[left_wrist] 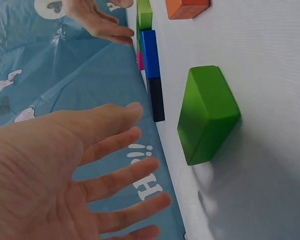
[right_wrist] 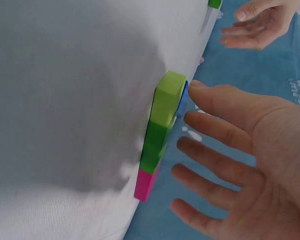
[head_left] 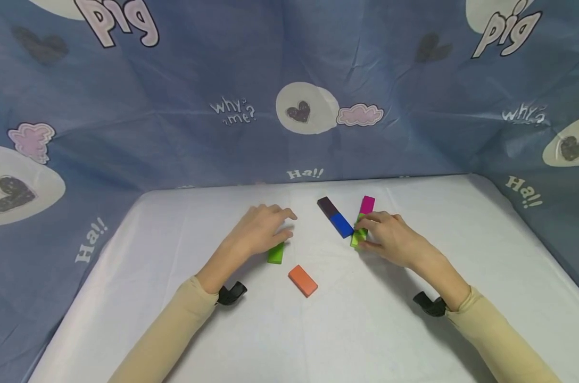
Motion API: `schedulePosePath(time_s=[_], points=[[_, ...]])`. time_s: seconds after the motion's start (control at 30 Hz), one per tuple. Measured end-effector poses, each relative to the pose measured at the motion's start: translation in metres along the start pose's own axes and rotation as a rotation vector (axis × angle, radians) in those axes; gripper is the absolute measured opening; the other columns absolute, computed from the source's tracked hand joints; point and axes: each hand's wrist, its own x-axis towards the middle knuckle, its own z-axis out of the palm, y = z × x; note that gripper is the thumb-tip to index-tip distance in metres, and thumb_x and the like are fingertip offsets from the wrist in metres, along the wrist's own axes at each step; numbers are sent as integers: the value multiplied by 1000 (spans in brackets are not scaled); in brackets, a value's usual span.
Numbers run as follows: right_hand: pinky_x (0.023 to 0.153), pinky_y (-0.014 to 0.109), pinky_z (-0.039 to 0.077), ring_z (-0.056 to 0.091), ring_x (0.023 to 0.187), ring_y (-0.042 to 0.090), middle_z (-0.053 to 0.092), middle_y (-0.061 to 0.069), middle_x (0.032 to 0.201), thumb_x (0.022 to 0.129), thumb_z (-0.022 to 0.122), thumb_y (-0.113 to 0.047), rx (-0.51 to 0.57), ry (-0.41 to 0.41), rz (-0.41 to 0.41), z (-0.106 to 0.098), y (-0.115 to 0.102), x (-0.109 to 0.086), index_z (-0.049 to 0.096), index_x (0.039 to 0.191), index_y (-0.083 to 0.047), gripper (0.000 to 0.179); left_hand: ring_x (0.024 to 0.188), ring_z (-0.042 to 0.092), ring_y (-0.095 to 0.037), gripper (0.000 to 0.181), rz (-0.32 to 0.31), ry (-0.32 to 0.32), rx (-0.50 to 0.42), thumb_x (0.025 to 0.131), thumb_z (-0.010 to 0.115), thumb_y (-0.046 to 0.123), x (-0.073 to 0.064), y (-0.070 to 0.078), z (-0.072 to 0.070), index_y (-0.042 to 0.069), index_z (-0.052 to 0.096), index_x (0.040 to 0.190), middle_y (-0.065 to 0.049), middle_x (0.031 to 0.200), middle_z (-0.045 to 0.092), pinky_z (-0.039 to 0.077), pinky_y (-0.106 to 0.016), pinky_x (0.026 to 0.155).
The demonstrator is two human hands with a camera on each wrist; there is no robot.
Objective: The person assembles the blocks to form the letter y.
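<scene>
My left hand (head_left: 261,230) hovers over a green block (head_left: 275,254), which it partly hides in the head view. In the left wrist view that hand's fingers are spread and apart from the green block (left_wrist: 208,115). My right hand (head_left: 391,239) is above a lime-green block (head_left: 358,239) that lines up end to end with a magenta block (head_left: 367,205). In the right wrist view its fingers are extended beside the lime block (right_wrist: 170,100), with nothing held; a darker green stretch lies between lime and magenta.
A blue block (head_left: 341,225) and a black block (head_left: 327,207) form a slanted row, its blue end close to the lime block. An orange block (head_left: 303,281) lies nearer on the white tabletop (head_left: 356,330). Behind stands a blue printed cloth (head_left: 251,149).
</scene>
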Motion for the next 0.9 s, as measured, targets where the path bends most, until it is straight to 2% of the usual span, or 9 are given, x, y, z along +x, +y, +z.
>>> schedulePosePath(time_s=[0.2,0.4,0.63,0.9], points=[[102,67,51,63,134,43,71,19,141,94,85,-16,-30,31,-53,2,-13,-2,77,125,-9,34,125,67,-39,41,-1,-35,-22,102,76,33,-10,0,1,18,70,140,-12,143,69,52,-59,109],[101,60,53,66,129,34,72,12,138,93,86,-21,-36,67,-139,6,-31,-5,74,129,-11,39,131,62,-40,57,3,-71,-13,89,88,43,-18,0,3,23,70,140,-11,146,68,47,-62,113],[104,57,55,66,133,30,70,5,140,94,85,-32,-20,37,-254,11,-57,-6,72,132,-17,43,121,64,-35,65,7,-93,15,82,92,52,-27,1,6,27,70,139,-7,139,72,48,-56,108],[112,57,52,63,139,29,69,2,143,95,84,-36,9,-11,-359,20,-80,-9,69,138,-20,48,96,62,-22,63,12,-116,32,78,95,49,-33,2,10,27,73,132,-1,121,76,52,-49,94]])
